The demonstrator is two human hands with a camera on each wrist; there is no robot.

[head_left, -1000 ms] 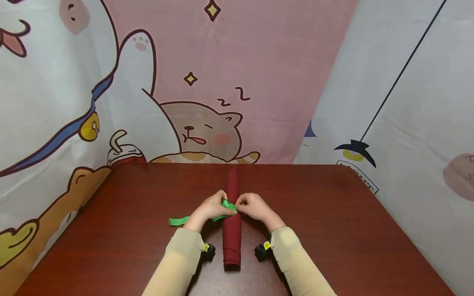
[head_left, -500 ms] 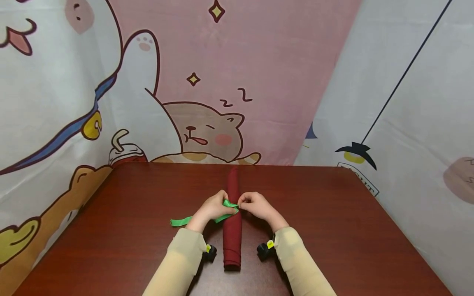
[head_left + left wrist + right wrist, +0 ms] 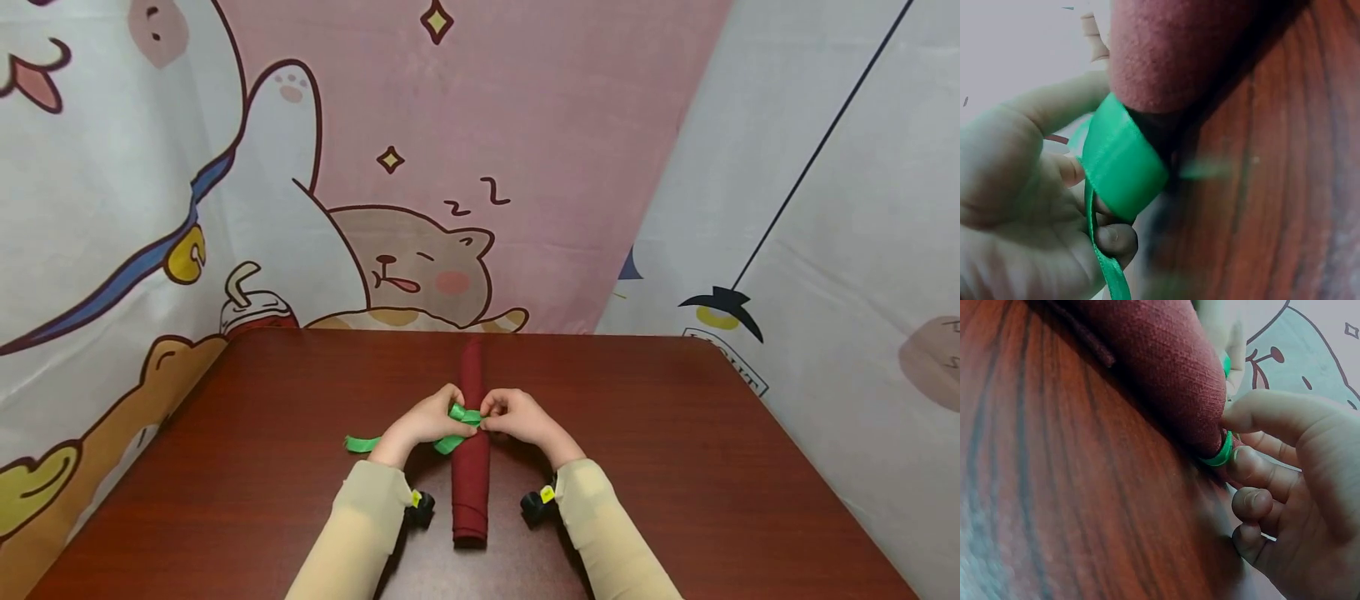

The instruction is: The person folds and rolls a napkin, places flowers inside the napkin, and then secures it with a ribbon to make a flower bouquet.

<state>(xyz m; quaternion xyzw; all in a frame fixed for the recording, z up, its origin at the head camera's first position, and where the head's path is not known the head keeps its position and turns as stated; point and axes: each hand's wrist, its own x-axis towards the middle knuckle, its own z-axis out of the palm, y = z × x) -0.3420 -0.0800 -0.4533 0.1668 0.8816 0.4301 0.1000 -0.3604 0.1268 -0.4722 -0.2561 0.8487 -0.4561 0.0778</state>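
A dark red cloth roll (image 3: 470,492) lies lengthwise on the table, with a green ribbon (image 3: 448,444) round its middle. On the roll's left side my left hand (image 3: 429,419) holds the ribbon, thumb towards the roll; in the left wrist view a wide fold of ribbon (image 3: 1124,159) crosses the curled fingers and a strand hangs down. From the other side, my right hand (image 3: 522,418) pinches at the ribbon on top of the roll. The right wrist view shows its thumb against the cloth and a green band (image 3: 1221,453) passing under the roll; the pinched part is mostly hidden.
The brown wooden table (image 3: 675,467) extends on both sides of the roll. A loose ribbon tail (image 3: 362,444) lies left of the left wrist. Black wrist cameras (image 3: 534,508) sit under both sleeves. Behind the table hangs a cartoon-printed cloth (image 3: 555,167).
My hands stay close together over the roll. The right fingertips have shifted slightly at the ribbon, the left forearm has moved a little left, and the ribbon near the left thumb has changed shape.
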